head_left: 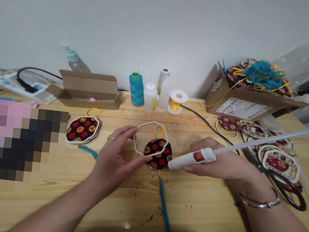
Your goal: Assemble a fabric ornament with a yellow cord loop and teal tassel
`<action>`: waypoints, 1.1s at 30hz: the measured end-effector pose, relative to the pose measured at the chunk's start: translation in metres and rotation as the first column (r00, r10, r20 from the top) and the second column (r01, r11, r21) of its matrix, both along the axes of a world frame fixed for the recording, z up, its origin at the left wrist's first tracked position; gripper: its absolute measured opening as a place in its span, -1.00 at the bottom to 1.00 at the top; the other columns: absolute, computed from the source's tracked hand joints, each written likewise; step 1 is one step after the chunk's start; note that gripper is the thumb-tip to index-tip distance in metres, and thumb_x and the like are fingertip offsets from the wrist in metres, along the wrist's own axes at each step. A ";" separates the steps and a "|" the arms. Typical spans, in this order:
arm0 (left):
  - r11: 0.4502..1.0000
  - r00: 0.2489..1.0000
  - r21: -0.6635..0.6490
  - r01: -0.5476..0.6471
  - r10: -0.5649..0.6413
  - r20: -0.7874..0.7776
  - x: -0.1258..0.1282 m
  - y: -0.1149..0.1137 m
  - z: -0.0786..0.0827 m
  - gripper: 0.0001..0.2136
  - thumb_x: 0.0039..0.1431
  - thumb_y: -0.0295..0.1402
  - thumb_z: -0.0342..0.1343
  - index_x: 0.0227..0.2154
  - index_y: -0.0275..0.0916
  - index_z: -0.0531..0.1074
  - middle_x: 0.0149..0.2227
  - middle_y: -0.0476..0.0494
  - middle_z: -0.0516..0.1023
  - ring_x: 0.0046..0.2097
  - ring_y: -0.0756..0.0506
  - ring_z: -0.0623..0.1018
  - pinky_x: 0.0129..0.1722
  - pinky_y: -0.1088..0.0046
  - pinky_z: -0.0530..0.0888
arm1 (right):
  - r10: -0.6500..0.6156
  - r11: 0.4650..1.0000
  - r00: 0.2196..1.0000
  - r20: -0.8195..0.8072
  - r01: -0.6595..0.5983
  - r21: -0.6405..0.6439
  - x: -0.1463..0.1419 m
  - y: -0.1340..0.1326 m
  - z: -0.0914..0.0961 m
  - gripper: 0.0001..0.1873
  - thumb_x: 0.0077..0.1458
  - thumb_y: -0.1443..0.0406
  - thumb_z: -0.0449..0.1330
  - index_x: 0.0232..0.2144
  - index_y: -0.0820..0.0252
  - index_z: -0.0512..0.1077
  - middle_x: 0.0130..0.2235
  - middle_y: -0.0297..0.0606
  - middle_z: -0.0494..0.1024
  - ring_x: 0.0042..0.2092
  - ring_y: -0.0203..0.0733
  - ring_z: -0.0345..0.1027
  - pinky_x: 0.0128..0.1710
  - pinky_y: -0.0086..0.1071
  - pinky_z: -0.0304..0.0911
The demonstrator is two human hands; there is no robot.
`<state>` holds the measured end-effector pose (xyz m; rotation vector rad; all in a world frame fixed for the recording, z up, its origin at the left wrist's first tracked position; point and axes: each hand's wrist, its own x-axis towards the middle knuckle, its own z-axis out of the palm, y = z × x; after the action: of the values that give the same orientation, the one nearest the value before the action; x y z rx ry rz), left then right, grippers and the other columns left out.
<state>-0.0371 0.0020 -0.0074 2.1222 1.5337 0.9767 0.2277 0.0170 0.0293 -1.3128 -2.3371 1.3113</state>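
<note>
- Centre stage, a round, black, red-dotted fabric disc (156, 146) lies on the pale wooden table (110, 208), teal tail (164, 208) towards us.
- Our left hand (116, 156) pinches a thin cream wavy-edged frame (153, 122), overlapping the disc in our view!
- Our right hand (215, 168) grips a white tubular tool (184, 161) with a long translucent rod (269, 139), tip by the disc's right edge.

The surface (110, 208) is pale, grained wood, flecked with dark scraps (147, 218) towards its front edge, where a teal tassel (164, 208) trails from a round patterned disc (155, 161). To the left lies a stack of patterned pieces (83, 130); to the right, overlapping pieces and pale frames (279, 165) spread before a cardboard box (238, 105). Along the back stand a low open carton (89, 103), a teal thread cone (136, 90), two translucent bottles (150, 98) and a yellow thread spool (175, 106).
</note>
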 end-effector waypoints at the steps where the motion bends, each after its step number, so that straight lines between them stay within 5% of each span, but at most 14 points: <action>1: 1.000 1.000 -0.005 0.000 0.000 0.001 0.000 0.000 0.000 -0.47 -0.10 -0.19 0.21 -0.02 -0.15 0.26 -0.02 -0.16 0.36 -0.05 -0.18 0.41 -0.13 0.26 0.40 | 0.001 1.000 1.000 -0.006 -0.001 -0.004 0.000 0.000 0.000 -0.70 -0.06 0.16 0.16 -0.65 0.24 0.26 -0.61 -0.41 0.25 -0.57 -0.41 0.09 -0.62 -0.50 0.01; 20: 0.999 0.999 0.009 -0.037 0.036 0.041 0.000 0.000 -0.001 -0.44 -0.13 -0.18 0.23 -0.01 -0.20 0.28 -0.04 -0.18 0.37 -0.06 -0.18 0.41 -0.12 0.25 0.39 | -0.039 0.999 0.992 -0.123 0.036 -0.028 0.007 0.001 0.007 -0.67 -0.07 0.16 0.18 -0.67 0.22 0.22 -0.64 -0.45 0.18 -0.60 -0.43 0.02 -0.66 -0.50 -0.04; 29: 0.985 0.966 -0.039 -0.170 0.175 0.193 -0.004 0.001 0.001 -0.48 -0.08 -0.19 0.20 0.00 -0.13 0.28 0.02 -0.15 0.34 -0.05 -0.17 0.39 -0.20 0.29 0.40 | -0.173 0.959 0.981 -0.086 0.188 0.214 -0.025 -0.004 -0.006 -0.65 -0.04 0.09 0.16 -0.64 0.19 0.21 -0.62 -0.41 0.23 -0.58 -0.39 0.06 -0.63 -0.43 -0.04; 33: 0.983 0.952 -0.059 -0.173 0.182 0.247 -0.005 0.002 0.001 -0.49 -0.07 -0.19 0.20 -0.01 -0.12 0.28 0.03 -0.15 0.33 -0.02 -0.18 0.37 -0.19 0.29 0.39 | -0.133 0.907 0.989 -0.059 0.145 0.396 -0.035 -0.004 -0.011 -0.62 -0.02 0.06 0.14 -0.66 0.20 0.23 -0.61 -0.38 0.26 -0.54 -0.36 0.10 -0.55 -0.41 -0.03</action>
<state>-0.0425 0.0040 -0.0064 1.7779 1.6182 1.2169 0.1925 0.0127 0.0179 -1.2824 -2.2785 0.7493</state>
